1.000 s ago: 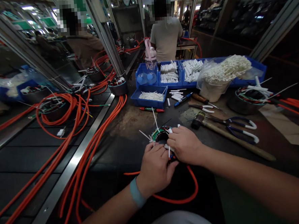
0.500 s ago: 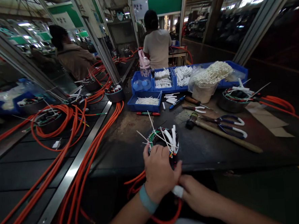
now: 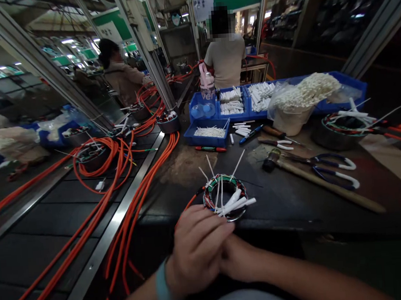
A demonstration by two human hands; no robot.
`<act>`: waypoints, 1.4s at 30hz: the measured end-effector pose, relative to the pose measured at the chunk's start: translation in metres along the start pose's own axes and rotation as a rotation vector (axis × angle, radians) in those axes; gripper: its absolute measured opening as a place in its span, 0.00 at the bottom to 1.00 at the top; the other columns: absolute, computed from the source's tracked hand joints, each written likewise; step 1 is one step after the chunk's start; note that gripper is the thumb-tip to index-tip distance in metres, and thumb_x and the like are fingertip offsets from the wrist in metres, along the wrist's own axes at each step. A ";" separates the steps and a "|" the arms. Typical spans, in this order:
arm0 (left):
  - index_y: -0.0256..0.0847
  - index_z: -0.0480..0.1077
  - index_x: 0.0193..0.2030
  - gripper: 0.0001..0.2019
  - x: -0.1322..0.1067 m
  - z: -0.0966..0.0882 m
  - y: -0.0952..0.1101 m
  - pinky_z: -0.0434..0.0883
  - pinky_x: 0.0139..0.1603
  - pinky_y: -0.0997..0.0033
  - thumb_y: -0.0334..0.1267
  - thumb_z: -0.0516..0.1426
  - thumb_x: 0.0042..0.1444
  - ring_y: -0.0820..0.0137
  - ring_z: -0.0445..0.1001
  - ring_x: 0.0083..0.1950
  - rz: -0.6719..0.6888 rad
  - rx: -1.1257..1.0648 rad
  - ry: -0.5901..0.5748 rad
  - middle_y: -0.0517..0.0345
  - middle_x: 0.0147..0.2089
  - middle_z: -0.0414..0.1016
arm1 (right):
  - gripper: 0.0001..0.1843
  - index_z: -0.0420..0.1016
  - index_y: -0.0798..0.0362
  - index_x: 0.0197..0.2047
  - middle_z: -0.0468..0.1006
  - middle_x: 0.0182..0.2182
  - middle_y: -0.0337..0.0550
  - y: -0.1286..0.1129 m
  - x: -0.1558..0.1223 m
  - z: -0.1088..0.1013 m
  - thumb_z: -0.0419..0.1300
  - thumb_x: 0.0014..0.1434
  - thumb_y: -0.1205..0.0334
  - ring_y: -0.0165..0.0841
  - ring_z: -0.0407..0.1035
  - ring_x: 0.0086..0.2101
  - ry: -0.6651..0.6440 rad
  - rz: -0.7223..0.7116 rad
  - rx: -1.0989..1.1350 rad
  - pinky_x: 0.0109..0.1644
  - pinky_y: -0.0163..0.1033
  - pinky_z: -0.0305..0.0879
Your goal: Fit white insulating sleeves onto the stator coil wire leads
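A ring-shaped motor stator [image 3: 241, 187] lies near the bench's front edge, wound with green, red and black wires. Thin white ties stick up from it, and thick white sleeves [image 3: 233, 205] lie across its near right side. My left hand [image 3: 201, 245], with a teal band at the wrist, is closed at the stator's near left edge, fingers bent and together. What it grips is hidden. Under and beside it is my right hand [image 3: 237, 256]; its fingers are covered by the left one. An orange cable [image 3: 190, 201] runs from the stator's left side behind my left hand.
Hammer [image 3: 328, 183], pliers [image 3: 336, 171], red marker [image 3: 210, 149] and blue marker [image 3: 251, 134] lie beyond. Blue bins [image 3: 206, 138] hold white sleeves and ties. Orange cables [image 3: 129, 208] cross the left side. Another stator [image 3: 335, 135] stands at right. Two people are farther back.
My hands have drawn back from over the stator to its near left edge, left hand now over right. The stator has turned; its sleeves now point right. The view has shifted left.
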State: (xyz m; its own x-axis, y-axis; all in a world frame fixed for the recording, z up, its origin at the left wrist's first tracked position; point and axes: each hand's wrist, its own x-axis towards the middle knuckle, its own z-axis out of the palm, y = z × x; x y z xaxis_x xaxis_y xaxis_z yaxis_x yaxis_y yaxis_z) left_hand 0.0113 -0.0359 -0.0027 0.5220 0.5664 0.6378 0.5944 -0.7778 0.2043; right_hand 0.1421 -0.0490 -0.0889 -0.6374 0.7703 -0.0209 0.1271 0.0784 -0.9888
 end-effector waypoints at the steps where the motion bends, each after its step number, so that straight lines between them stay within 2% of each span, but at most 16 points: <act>1: 0.44 0.56 0.62 0.26 -0.001 0.008 0.007 0.58 0.61 0.53 0.28 0.51 0.57 0.63 0.65 0.56 -0.057 0.009 -0.053 0.52 0.50 0.72 | 0.08 0.73 0.53 0.35 0.77 0.35 0.39 0.002 -0.016 -0.012 0.57 0.50 0.70 0.32 0.70 0.35 0.065 -0.064 -0.045 0.41 0.35 0.66; 2: 0.40 0.55 0.63 0.26 0.000 0.017 0.010 0.58 0.62 0.52 0.30 0.52 0.57 0.61 0.64 0.58 -0.128 0.027 -0.122 0.50 0.52 0.71 | 0.09 0.73 0.53 0.36 0.77 0.34 0.39 0.004 -0.030 -0.024 0.56 0.51 0.71 0.32 0.70 0.35 0.166 -0.108 -0.103 0.41 0.35 0.66; 4: 0.35 0.59 0.60 0.26 0.003 0.032 0.003 0.58 0.61 0.48 0.38 0.56 0.56 0.56 0.65 0.56 -0.231 0.063 -0.207 0.45 0.52 0.71 | 0.09 0.71 0.53 0.38 0.75 0.34 0.40 0.004 -0.049 -0.048 0.54 0.54 0.70 0.32 0.69 0.34 0.429 -0.150 -0.248 0.39 0.35 0.66; 6: 0.34 0.65 0.55 0.26 0.008 0.041 -0.018 0.61 0.57 0.49 0.48 0.59 0.54 0.59 0.69 0.48 -0.159 0.038 -0.254 0.47 0.44 0.73 | 0.11 0.68 0.53 0.44 0.73 0.38 0.45 0.001 -0.055 -0.068 0.55 0.56 0.68 0.33 0.69 0.37 0.646 -0.220 -0.432 0.40 0.37 0.66; 7: 0.35 0.67 0.53 0.26 0.010 0.043 -0.030 0.63 0.56 0.52 0.52 0.59 0.52 0.61 0.70 0.44 -0.080 0.012 -0.286 0.48 0.40 0.74 | 0.14 0.66 0.53 0.47 0.72 0.41 0.47 -0.002 -0.053 -0.077 0.55 0.57 0.67 0.34 0.68 0.39 0.682 -0.261 -0.517 0.42 0.38 0.66; 9: 0.35 0.68 0.52 0.29 0.014 0.038 -0.053 0.65 0.55 0.57 0.56 0.58 0.52 0.63 0.70 0.43 0.089 -0.039 -0.369 0.49 0.39 0.74 | 0.17 0.65 0.52 0.51 0.71 0.44 0.49 -0.009 -0.045 -0.089 0.55 0.58 0.67 0.34 0.68 0.42 0.609 -0.334 -0.635 0.44 0.39 0.66; 11: 0.36 0.66 0.56 0.30 0.016 0.029 -0.066 0.63 0.56 0.59 0.56 0.57 0.52 0.62 0.69 0.48 0.170 -0.085 -0.436 0.48 0.44 0.75 | 0.14 0.67 0.52 0.49 0.74 0.41 0.47 -0.014 -0.037 -0.096 0.53 0.60 0.68 0.33 0.69 0.39 0.474 -0.395 -0.687 0.43 0.38 0.67; 13: 0.39 0.65 0.58 0.30 0.018 0.019 -0.066 0.60 0.59 0.57 0.56 0.56 0.54 0.60 0.65 0.55 0.122 -0.139 -0.448 0.47 0.50 0.73 | 0.11 0.68 0.52 0.46 0.75 0.37 0.45 -0.018 -0.032 -0.100 0.52 0.61 0.69 0.32 0.70 0.37 0.399 -0.432 -0.697 0.40 0.37 0.67; 15: 0.42 0.66 0.57 0.22 0.021 0.012 -0.056 0.57 0.62 0.56 0.51 0.49 0.61 0.61 0.61 0.59 -0.022 -0.204 -0.436 0.49 0.55 0.71 | 0.11 0.68 0.52 0.48 0.76 0.37 0.46 -0.019 -0.031 -0.103 0.52 0.61 0.68 0.32 0.70 0.37 0.405 -0.443 -0.682 0.40 0.36 0.67; 17: 0.45 0.68 0.55 0.18 0.025 0.010 -0.046 0.55 0.63 0.55 0.42 0.43 0.65 0.64 0.62 0.59 -0.169 -0.254 -0.454 0.54 0.51 0.74 | 0.12 0.69 0.52 0.49 0.75 0.38 0.46 -0.019 -0.031 -0.106 0.53 0.61 0.67 0.31 0.70 0.38 0.423 -0.445 -0.664 0.41 0.36 0.67; 20: 0.49 0.69 0.54 0.16 0.031 0.008 -0.038 0.57 0.61 0.56 0.36 0.48 0.63 0.65 0.64 0.57 -0.285 -0.260 -0.530 0.58 0.44 0.77 | 0.11 0.71 0.52 0.46 0.75 0.38 0.46 -0.020 -0.027 -0.112 0.53 0.61 0.67 0.31 0.70 0.38 0.429 -0.452 -0.676 0.42 0.36 0.66; 23: 0.52 0.70 0.53 0.15 0.037 0.007 -0.040 0.59 0.58 0.57 0.37 0.53 0.60 0.64 0.65 0.57 -0.294 -0.230 -0.589 0.60 0.44 0.78 | 0.09 0.73 0.53 0.42 0.75 0.36 0.46 -0.022 -0.018 -0.120 0.54 0.60 0.66 0.32 0.69 0.37 0.410 -0.442 -0.660 0.40 0.36 0.66; 27: 0.56 0.72 0.50 0.14 0.043 0.005 -0.044 0.59 0.58 0.56 0.37 0.54 0.59 0.63 0.65 0.57 -0.298 -0.257 -0.651 0.62 0.41 0.78 | 0.07 0.74 0.52 0.39 0.75 0.35 0.45 -0.026 -0.009 -0.131 0.55 0.60 0.66 0.31 0.69 0.37 0.349 -0.420 -0.634 0.40 0.36 0.65; 33: 0.59 0.73 0.47 0.12 0.048 0.007 -0.043 0.57 0.57 0.52 0.37 0.56 0.58 0.60 0.64 0.57 -0.415 -0.258 -0.705 0.66 0.41 0.79 | 0.05 0.75 0.53 0.37 0.75 0.33 0.42 -0.025 -0.005 -0.136 0.58 0.59 0.65 0.29 0.70 0.35 0.266 -0.360 -0.474 0.38 0.34 0.65; 38: 0.57 0.76 0.41 0.09 0.062 0.006 -0.046 0.60 0.53 0.62 0.40 0.59 0.54 0.63 0.68 0.52 -0.395 -0.190 -0.791 0.65 0.37 0.79 | 0.05 0.75 0.53 0.37 0.75 0.33 0.42 -0.023 -0.003 -0.135 0.58 0.59 0.64 0.29 0.70 0.35 0.291 -0.363 -0.411 0.38 0.34 0.65; 42: 0.54 0.78 0.38 0.07 0.081 0.003 -0.047 0.60 0.49 0.70 0.42 0.60 0.53 0.68 0.72 0.45 -0.382 -0.136 -0.939 0.65 0.33 0.80 | 0.05 0.76 0.53 0.37 0.76 0.33 0.42 -0.033 0.002 -0.145 0.58 0.58 0.67 0.29 0.70 0.35 0.187 -0.364 -0.545 0.39 0.33 0.63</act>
State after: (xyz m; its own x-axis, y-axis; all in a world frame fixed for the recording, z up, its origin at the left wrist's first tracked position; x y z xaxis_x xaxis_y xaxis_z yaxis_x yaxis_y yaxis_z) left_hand 0.0280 0.0476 0.0373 0.6160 0.7219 -0.3151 0.7772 -0.4921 0.3921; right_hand 0.2467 0.0421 -0.0352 -0.5759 0.7270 0.3739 0.3255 0.6234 -0.7109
